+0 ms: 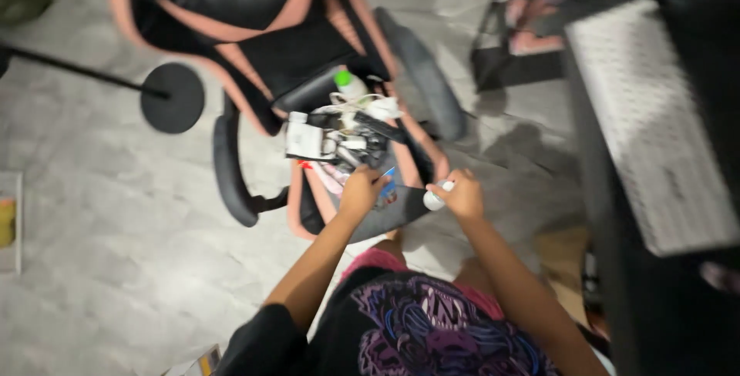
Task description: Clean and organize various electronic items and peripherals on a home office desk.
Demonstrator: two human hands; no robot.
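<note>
A black and pink gaming chair [262, 45] stands in front of me, its seat piled with a clutter of cables, small white boxes and a white bottle with a green cap [348, 83]. My left hand [361, 189] reaches into the near edge of that pile, fingers curled over a small blue-tipped item; the blur hides whether it grips it. My right hand [460, 195] is closed around a small white rounded object [434, 200] at the seat's front right edge.
A round black stand base [173, 97] with a thin pole lies on the grey floor to the left. A white keyboard [655, 122] sits on a dark desk at the right. Chair armrests [231, 168] flank the seat.
</note>
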